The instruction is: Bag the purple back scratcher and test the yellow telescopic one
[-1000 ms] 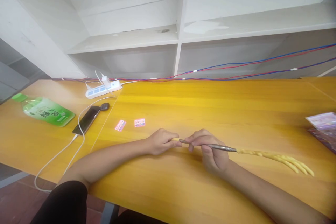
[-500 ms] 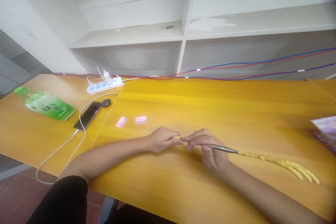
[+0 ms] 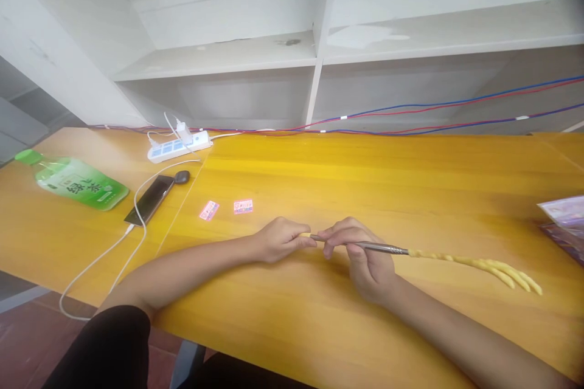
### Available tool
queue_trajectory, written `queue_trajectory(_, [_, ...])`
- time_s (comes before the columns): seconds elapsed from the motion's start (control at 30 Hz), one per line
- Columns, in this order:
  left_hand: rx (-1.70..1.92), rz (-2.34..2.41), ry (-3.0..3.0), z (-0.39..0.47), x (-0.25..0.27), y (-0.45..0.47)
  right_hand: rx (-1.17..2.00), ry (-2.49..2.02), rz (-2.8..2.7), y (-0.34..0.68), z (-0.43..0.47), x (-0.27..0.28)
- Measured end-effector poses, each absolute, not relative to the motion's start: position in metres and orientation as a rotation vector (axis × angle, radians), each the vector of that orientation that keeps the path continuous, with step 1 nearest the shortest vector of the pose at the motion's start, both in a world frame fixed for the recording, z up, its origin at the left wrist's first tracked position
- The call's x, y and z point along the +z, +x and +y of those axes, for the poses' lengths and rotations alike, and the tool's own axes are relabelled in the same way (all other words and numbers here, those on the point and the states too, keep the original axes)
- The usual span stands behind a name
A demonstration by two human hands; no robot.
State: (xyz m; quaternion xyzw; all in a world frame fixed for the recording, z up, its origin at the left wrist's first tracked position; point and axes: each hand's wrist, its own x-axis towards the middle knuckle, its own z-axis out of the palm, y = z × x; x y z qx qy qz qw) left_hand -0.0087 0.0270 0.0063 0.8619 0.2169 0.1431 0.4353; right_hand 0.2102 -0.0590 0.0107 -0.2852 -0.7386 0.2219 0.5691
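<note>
Metal telescoping back scratcher (image 3: 387, 248) lies across the table (image 3: 319, 182), claw at 3 o'clock. I note left hand (image 3: 280, 240) pinching its yellow tip, right hand (image 3: 360, 252) closed on the shaft. Light, stiff, likely slippery; grip the shaft.

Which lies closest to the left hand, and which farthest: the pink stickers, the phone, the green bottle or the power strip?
From the left hand, in the head view:
1. Pink stickers, just behind the hand and to its left.
2. Phone, farther left, with a cable plugged in.
3. Power strip, at the back left near the shelves.
4. Green bottle, lying on its side at the far left edge.
</note>
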Motion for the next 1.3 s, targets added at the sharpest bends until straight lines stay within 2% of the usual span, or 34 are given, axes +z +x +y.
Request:
queue_trajectory(0.9, [0.367, 0.569, 2.154, 0.026, 0.002, -0.010, 0.760, -0.733, -1.758, 0.209, -0.056, 0.026])
queue_trajectory(1.03, [0.378, 0.633, 2.095, 0.024, 0.008, -0.007, 0.780, -0.800, -1.612, 0.221, -0.048, 0.048])
queue_trajectory(1.2, [0.339, 0.536, 2.008, 0.004, 0.013, -0.002, 0.605, -0.831, -1.430, 0.224, -0.054, 0.099])
queue_trajectory(1.3, [0.312, 0.438, 1.963, -0.004, 0.011, -0.001, 0.714, -0.776, -1.371, 0.207, -0.065, 0.132])
